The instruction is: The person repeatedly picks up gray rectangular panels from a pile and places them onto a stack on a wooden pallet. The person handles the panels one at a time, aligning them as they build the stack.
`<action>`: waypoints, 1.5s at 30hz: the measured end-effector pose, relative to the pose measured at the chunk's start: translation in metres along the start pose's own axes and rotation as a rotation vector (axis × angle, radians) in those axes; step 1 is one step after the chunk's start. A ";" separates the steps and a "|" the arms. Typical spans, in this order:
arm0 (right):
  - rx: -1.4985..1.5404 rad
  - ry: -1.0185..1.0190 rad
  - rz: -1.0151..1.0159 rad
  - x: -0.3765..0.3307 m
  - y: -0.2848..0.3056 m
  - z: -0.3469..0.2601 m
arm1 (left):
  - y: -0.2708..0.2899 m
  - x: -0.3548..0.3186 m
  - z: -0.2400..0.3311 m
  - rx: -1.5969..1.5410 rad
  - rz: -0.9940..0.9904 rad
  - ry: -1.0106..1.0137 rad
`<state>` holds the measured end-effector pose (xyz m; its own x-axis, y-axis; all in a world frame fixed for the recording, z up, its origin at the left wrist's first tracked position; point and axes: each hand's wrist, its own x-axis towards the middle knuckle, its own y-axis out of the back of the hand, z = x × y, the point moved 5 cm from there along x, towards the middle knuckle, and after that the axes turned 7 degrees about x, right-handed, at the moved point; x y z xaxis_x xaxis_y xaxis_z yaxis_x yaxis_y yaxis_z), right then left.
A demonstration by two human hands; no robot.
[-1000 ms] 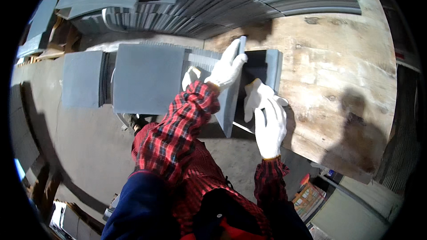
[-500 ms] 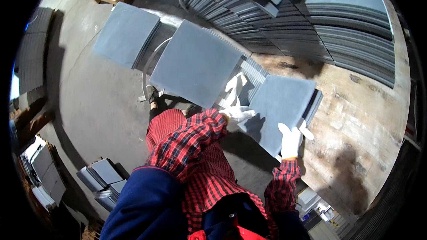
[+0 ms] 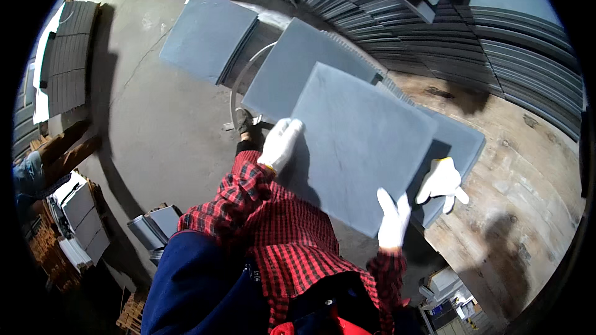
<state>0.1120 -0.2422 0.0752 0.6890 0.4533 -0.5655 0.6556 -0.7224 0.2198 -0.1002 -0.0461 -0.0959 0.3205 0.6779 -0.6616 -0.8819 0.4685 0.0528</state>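
Observation:
A large square grey slab (image 3: 357, 149), stone-like with a smooth face, is held tilted between my two white-gloved hands. My left hand (image 3: 280, 144) grips its left edge, and my right hand (image 3: 393, 218) grips its lower right corner. Under and right of it, a few similar slabs (image 3: 456, 139) lie stacked on a wooden board. A loose white glove (image 3: 442, 183) with a yellow cuff rests on that stack, with no arm showing from it. Beyond the held slab another grey slab (image 3: 292, 65) lies flat, partly covered.
The worn wooden board (image 3: 528, 167) spreads to the right. Long rows of slabs on edge (image 3: 521, 56) stand along the far right. A further slab pile (image 3: 208, 34) is at the far left, beside a curved metal rod (image 3: 234, 87). More stacks (image 3: 74, 62) line the left.
My hands now hold a slab raised and tilted over the others; before, my right hand was at the right stack's edge. The loose glove, earlier near my left hand, now lies on that stack.

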 end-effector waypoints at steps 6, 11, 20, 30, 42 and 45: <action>-0.002 -0.032 0.043 0.085 -0.092 0.069 | 0.086 0.065 0.021 0.267 0.235 -0.163; 0.109 0.023 0.103 0.143 -0.131 0.120 | 0.103 0.125 0.033 0.431 0.261 -0.195; 0.337 -0.082 0.226 0.184 -0.146 0.157 | 0.099 0.172 0.041 0.675 0.222 -0.247; 0.136 -0.148 0.222 0.195 -0.143 0.169 | 0.113 0.155 0.049 1.006 0.253 -0.534; -0.213 0.466 0.217 0.173 -0.153 0.090 | 0.124 0.125 -0.010 0.580 0.139 -0.116; -0.564 0.519 0.168 0.147 -0.168 0.050 | 0.122 0.108 0.029 0.577 0.224 -0.136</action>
<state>0.0879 -0.0801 -0.0845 0.7583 0.6475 -0.0757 0.4917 -0.4920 0.7184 -0.1632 0.1010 -0.1397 0.2240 0.8432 -0.4887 -0.6162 0.5110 0.5993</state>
